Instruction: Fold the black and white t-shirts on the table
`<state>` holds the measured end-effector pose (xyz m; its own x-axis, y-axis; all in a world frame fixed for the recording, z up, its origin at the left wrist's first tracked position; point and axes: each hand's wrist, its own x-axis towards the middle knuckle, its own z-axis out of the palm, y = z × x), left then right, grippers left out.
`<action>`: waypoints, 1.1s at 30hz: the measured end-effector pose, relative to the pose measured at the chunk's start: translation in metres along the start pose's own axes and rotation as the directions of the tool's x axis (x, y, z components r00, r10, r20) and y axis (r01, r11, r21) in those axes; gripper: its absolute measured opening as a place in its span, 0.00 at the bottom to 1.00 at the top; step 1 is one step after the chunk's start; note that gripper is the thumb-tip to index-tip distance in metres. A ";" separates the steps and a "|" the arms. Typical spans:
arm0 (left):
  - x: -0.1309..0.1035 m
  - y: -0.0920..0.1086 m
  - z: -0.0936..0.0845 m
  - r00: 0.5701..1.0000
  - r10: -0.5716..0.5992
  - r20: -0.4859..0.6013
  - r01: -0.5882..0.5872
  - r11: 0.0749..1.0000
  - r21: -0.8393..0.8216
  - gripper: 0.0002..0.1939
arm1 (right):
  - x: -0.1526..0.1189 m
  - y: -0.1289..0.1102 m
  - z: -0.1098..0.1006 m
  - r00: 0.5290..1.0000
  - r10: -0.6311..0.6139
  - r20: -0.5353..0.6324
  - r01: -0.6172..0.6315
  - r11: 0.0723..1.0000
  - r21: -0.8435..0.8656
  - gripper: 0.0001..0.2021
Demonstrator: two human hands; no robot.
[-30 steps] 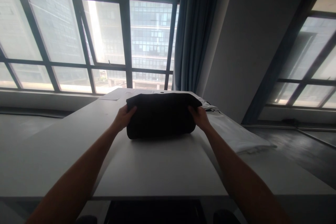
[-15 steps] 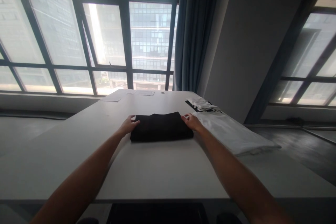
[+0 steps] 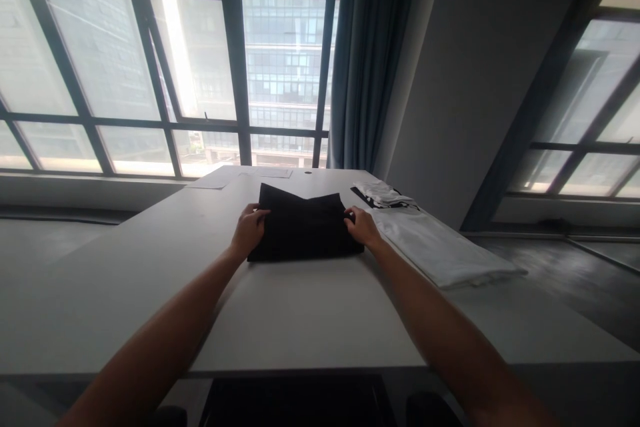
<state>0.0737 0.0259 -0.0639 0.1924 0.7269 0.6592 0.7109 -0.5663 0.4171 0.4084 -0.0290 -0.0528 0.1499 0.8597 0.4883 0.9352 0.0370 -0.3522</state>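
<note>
A folded black cloth [image 3: 306,230] stands partly raised in the middle of the white table [image 3: 310,320]. Its lower edge is at the tabletop and its upper edge dips in the middle. My left hand [image 3: 250,230] pinches the left side, thumb on the near face. At the right side, my right hand [image 3: 363,225] grips the edge between thumb and curled fingers. Whether the cloth is a garment or something else I cannot tell. The fingers behind it are partly hidden.
Right of the black cloth lies a flat stack of folded white cloth [image 3: 440,247]. Beyond it is a small pile of white and black cloth [image 3: 384,193]. Paper sheets [image 3: 213,179] lie at the far left of the table. A dark curtain [image 3: 357,80] hangs behind.
The cloth's upper edge has risen, most at the left corner, and now sags in the middle. Both hands have moved up slightly with it. The view has tilted a little.
</note>
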 end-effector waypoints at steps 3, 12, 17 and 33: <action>0.000 -0.010 0.006 0.972 -0.135 0.192 0.116 0.987 0.108 0.19 | -0.001 0.002 0.008 0.996 0.072 0.052 -0.070 0.996 -0.051 0.14; -0.016 0.029 0.000 0.933 -0.073 0.352 -0.011 0.973 0.230 0.26 | -0.015 -0.029 0.002 0.986 0.029 0.165 0.007 0.976 -0.215 0.18; -0.032 0.051 0.013 0.850 -0.018 0.526 -0.101 0.975 0.196 0.30 | -0.017 -0.035 0.009 0.965 0.140 0.222 -0.089 0.970 -0.227 0.25; -0.034 0.061 0.007 0.799 -0.064 0.598 -0.145 0.945 0.293 0.28 | -0.016 -0.032 -0.008 0.905 0.300 0.303 -0.204 0.929 -0.310 0.24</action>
<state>0.1154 -0.0306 -0.0656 0.5133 0.8490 0.1255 0.8424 -0.5264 0.1153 0.3783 -0.0480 -0.0430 0.3186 0.9432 0.0944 0.9374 -0.2987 -0.1792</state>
